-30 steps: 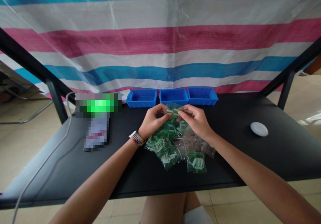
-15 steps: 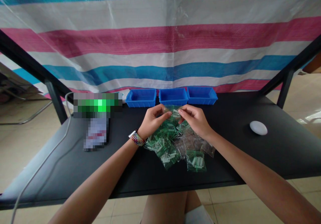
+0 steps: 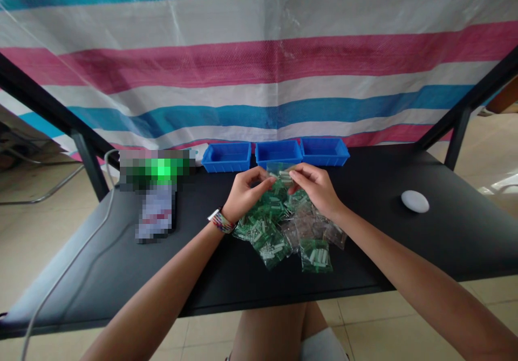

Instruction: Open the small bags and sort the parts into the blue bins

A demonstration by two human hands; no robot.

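Between my hands a small clear greenish plastic bag (image 3: 282,174) with pale, rod-like pieces in it is held up over the pile. My left hand (image 3: 249,192) pinches its left side between thumb and fingers. On the right side, my right hand (image 3: 315,186) grips it the same way. Below lies a heap of similar green plastic bags (image 3: 267,237), with pale pieces and thin metal-looking parts showing through. Brownish clear bags (image 3: 301,226) lie at the heap's right, and one green bag (image 3: 316,256) sits at its front. My hands partly hide the heap.
Three blue bins (image 3: 226,157) stand in a row along the back of the black table (image 3: 376,188). A white oval object (image 3: 415,201) rests at the right. At left are a blurred-out item (image 3: 156,212) and a grey cable (image 3: 87,242). A striped sheet (image 3: 259,64) hangs behind.
The held bag's top edge now shows higher between my fingers, and its pale pieces are more visible. Both hands stay in nearly the same place; the view has shifted slightly.
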